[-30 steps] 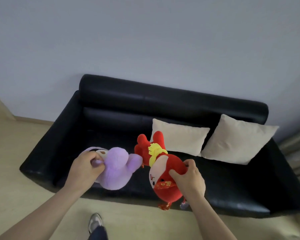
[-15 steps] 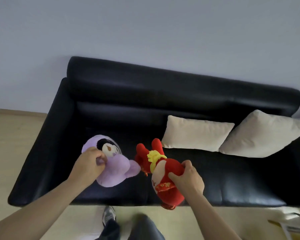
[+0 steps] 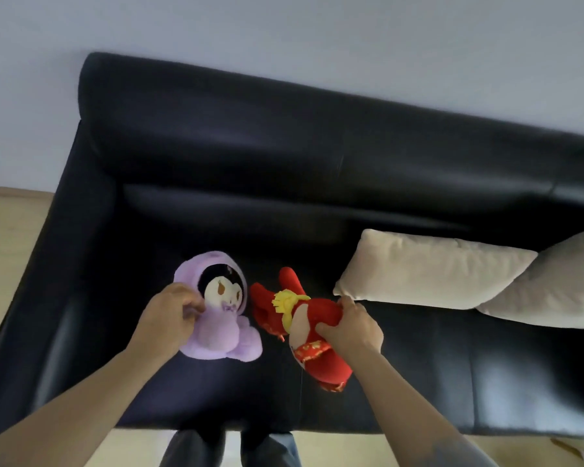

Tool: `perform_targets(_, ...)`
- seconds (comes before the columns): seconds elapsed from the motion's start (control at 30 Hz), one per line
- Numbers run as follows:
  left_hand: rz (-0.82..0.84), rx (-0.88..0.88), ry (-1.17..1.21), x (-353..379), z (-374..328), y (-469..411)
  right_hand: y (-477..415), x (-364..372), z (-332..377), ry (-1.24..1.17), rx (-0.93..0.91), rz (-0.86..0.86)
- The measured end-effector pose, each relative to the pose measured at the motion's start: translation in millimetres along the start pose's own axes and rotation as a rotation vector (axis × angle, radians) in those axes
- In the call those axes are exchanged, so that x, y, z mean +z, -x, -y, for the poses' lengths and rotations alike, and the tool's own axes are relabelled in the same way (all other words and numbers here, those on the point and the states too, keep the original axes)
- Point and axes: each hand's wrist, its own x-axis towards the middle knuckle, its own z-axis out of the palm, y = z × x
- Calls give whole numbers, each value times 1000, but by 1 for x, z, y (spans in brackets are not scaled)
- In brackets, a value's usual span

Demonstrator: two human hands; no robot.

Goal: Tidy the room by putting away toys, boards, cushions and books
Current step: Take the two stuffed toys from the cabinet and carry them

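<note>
A purple plush doll [image 3: 221, 326] with a white face and black hair sits on the left part of the black sofa seat [image 3: 216, 396]. My left hand [image 3: 169, 320] grips its left side. A red plush toy [image 3: 304, 326] with a yellow tassel lies just to its right, low over the seat. My right hand [image 3: 349, 328] holds it round the body. The two toys almost touch. Whether the red toy rests on the seat I cannot tell.
Two beige cushions [image 3: 429, 269] [image 3: 560, 284] lean against the sofa back on the right. The black sofa backrest [image 3: 317, 136] stands against a pale wall. Light wooden floor [image 3: 4, 251] shows at the left. My legs are at the sofa's front edge.
Both hands have lowered the toys onto the sofa seat and I have stepped closer. The purple doll has turned face up. The view has shifted so the cushions sit further right.
</note>
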Motion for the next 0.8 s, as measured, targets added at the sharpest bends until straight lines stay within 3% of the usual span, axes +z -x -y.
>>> perform_targets(0.23,24,-41,31,59,66,-68,-84,45,41,65,-29,-39)
perform_targets(0.4,64,-89,95,93,100,-89,-114,68,34,-243,-98,-113)
perform_targets(0.57,-33,-408,335,96,110,-102,-110,102,42,-492,-13,-264)
perform_targets(0.7,139,-505,247,91,116,-124,-114,107,29,-529,228,-37)
perform_targets(0.8,244,-541,156,90,121,-138,-111,99,15,-511,254,70)
